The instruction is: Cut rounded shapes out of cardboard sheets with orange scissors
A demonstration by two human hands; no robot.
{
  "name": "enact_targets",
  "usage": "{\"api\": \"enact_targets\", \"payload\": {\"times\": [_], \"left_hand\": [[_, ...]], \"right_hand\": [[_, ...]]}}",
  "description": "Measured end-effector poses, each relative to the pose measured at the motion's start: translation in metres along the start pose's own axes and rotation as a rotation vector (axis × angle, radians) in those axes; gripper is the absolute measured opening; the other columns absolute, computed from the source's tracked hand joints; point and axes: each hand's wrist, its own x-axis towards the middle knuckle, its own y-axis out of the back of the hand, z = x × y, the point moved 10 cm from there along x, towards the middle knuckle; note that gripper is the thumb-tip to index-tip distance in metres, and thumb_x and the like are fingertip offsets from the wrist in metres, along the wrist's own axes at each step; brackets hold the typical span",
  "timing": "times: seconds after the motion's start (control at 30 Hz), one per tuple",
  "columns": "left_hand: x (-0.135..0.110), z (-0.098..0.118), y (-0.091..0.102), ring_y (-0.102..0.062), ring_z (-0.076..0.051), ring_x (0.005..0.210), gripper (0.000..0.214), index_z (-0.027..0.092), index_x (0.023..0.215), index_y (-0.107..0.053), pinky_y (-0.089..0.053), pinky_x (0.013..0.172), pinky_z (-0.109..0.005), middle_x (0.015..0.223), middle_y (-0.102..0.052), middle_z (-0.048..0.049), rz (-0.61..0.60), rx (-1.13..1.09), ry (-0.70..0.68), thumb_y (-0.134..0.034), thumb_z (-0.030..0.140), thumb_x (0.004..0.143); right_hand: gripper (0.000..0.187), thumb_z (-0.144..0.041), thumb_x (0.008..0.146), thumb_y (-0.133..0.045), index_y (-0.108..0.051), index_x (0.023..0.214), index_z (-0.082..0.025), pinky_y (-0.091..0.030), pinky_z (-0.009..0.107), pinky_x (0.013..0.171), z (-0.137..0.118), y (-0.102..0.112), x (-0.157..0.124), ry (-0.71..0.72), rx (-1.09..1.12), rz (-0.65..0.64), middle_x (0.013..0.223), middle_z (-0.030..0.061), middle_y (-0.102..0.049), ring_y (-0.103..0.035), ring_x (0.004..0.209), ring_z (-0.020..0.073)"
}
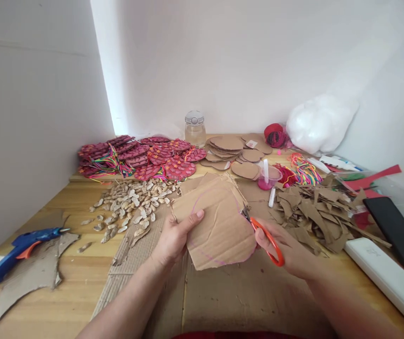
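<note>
My left hand [177, 235] grips the left side of a cardboard piece [219, 226], thumb on top and fingers underneath. A purple line curves across that cardboard, and its lower right edge is rounded along the line. My right hand [283, 247] is closed round the orange handles of a pair of scissors [269, 240]. The blades meet the cardboard's right edge near the purple line; part of them is hidden by it. Beneath both hands lies a larger cardboard sheet [251, 301] on the wooden table.
Peanut shells [131, 202] lie at left, beyond a blue glue gun [21, 249]. Cardboard scraps [315, 216], a black phone [396, 230] and a white case [382, 278] are at right. Behind are decorated red pieces [145, 155], cardboard cutouts [226, 143] and a jar [195, 132].
</note>
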Motion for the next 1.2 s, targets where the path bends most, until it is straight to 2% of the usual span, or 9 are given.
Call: {"api": "enact_targets", "payload": {"times": [0.23, 0.37, 0.5, 0.67, 0.8, 1.03, 1.2], "left_hand": [[-0.001, -0.004, -0.002, -0.076, -0.033, 0.085, 0.074, 0.012, 0.13, -0.062, -0.062, 0.075, -0.041, 0.098, -0.079, -0.0127, 0.008, 0.013, 0.035, -0.089, 0.028, 0.062], [-0.002, -0.007, 0.0, -0.076, -0.032, 0.087, 0.073, 0.012, 0.131, -0.061, -0.061, 0.078, -0.041, 0.103, -0.078, -0.0137, -0.009, 0.042, 0.028, -0.088, 0.029, 0.065], [-0.003, -0.008, -0.004, -0.075, -0.03, 0.093, 0.075, 0.016, 0.136, -0.057, -0.06, 0.084, -0.041, 0.11, -0.077, -0.0128, -0.055, 0.044, 0.004, -0.087, 0.027, 0.069], [-0.004, -0.008, -0.003, -0.074, -0.032, 0.094, 0.074, 0.015, 0.133, -0.061, -0.059, 0.087, -0.043, 0.111, -0.076, -0.0141, -0.031, 0.055, -0.002, -0.089, 0.03, 0.066], [-0.005, -0.009, -0.003, -0.074, -0.033, 0.093, 0.072, 0.015, 0.129, -0.063, -0.059, 0.087, -0.044, 0.109, -0.077, -0.0141, -0.034, 0.064, 0.0, -0.089, 0.031, 0.064], [-0.007, -0.003, -0.007, -0.073, -0.033, 0.099, 0.075, 0.013, 0.131, -0.062, -0.057, 0.092, -0.045, 0.105, -0.078, -0.0134, -0.005, 0.039, -0.04, -0.09, 0.031, 0.063], [-0.007, -0.004, -0.007, -0.073, -0.034, 0.098, 0.075, 0.014, 0.131, -0.061, -0.057, 0.092, -0.046, 0.105, -0.078, -0.0136, -0.016, 0.047, -0.012, -0.09, 0.031, 0.063]], "right_hand": [[0.048, -0.065, 0.096, -0.042, -0.041, 0.073, -0.022, -0.034, 0.027, 0.061, 0.011, -0.011, 0.0, -0.068, 0.061, -0.07, 0.072, -0.0027, -0.04, -0.039, 0.067, 0.0157], [0.05, -0.066, 0.097, -0.038, -0.037, 0.072, -0.023, -0.031, 0.027, 0.058, 0.016, -0.016, -0.001, -0.106, 0.149, -0.089, 0.07, -0.0041, -0.035, -0.035, 0.063, 0.0142], [0.051, -0.066, 0.097, -0.04, -0.035, 0.07, -0.023, -0.034, 0.027, 0.059, 0.016, -0.013, -0.001, -0.1, 0.166, -0.058, 0.07, -0.0039, -0.032, -0.035, 0.064, 0.0143], [0.051, -0.068, 0.095, -0.042, -0.037, 0.07, -0.023, -0.042, 0.026, 0.057, 0.016, -0.013, -0.004, -0.141, 0.212, -0.052, 0.068, -0.0027, -0.038, -0.043, 0.062, 0.0153], [0.053, -0.071, 0.093, -0.041, -0.044, 0.071, -0.023, -0.043, 0.025, 0.05, 0.022, -0.017, -0.007, -0.205, 0.268, -0.053, 0.064, -0.002, -0.046, -0.049, 0.056, 0.015], [0.053, -0.071, 0.089, -0.049, -0.048, 0.069, -0.022, -0.039, 0.021, 0.045, 0.029, -0.019, -0.009, -0.279, 0.365, -0.018, 0.058, -0.0049, -0.047, -0.047, 0.046, 0.0101], [0.048, -0.065, 0.088, -0.056, -0.051, 0.07, -0.021, -0.036, 0.02, 0.043, 0.032, -0.023, -0.012, -0.311, 0.411, -0.005, 0.057, -0.0056, -0.048, -0.046, 0.043, 0.0085]]}}
